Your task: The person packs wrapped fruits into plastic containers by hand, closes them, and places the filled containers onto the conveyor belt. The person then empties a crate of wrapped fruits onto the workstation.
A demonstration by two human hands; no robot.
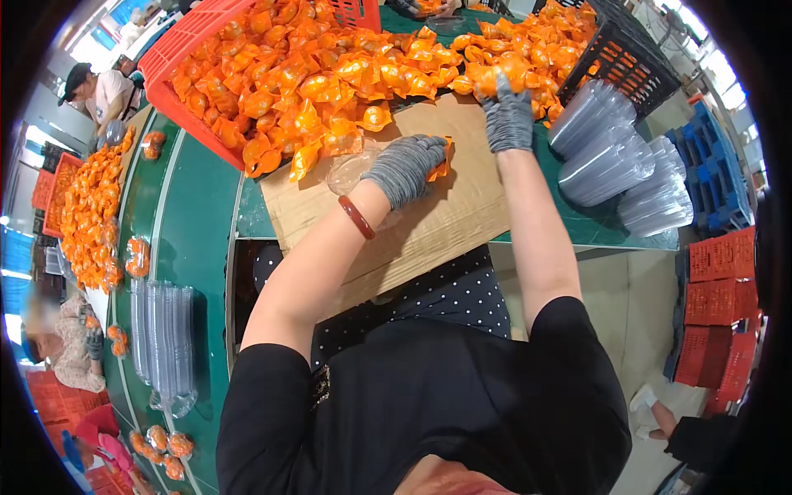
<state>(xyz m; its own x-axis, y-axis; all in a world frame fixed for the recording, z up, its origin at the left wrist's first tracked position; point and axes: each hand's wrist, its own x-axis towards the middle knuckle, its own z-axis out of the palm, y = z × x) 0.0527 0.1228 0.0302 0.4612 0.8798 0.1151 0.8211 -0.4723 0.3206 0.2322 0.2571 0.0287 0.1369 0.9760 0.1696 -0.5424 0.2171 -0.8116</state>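
My left hand (404, 171), in a grey glove, is closed round a small packet in orange wrapping (441, 167) above the cardboard sheet (462, 210). Beside and partly beneath that hand lies a clear round plastic container (348, 175), its far part hidden by the hand. My right hand (509, 124), gloved as well, reaches to the near edge of the heap of orange-wrapped packets (330, 78). Its fingers are bent over one blurred orange packet (500, 74) there.
A red crate (186, 107) tips its packets onto the green table (256, 210); a black crate (631, 62) stands right. Stacks of clear containers (606, 161) sit at the right edge. Left, a green conveyor (206, 247) carries filled containers (138, 256) past co-workers.
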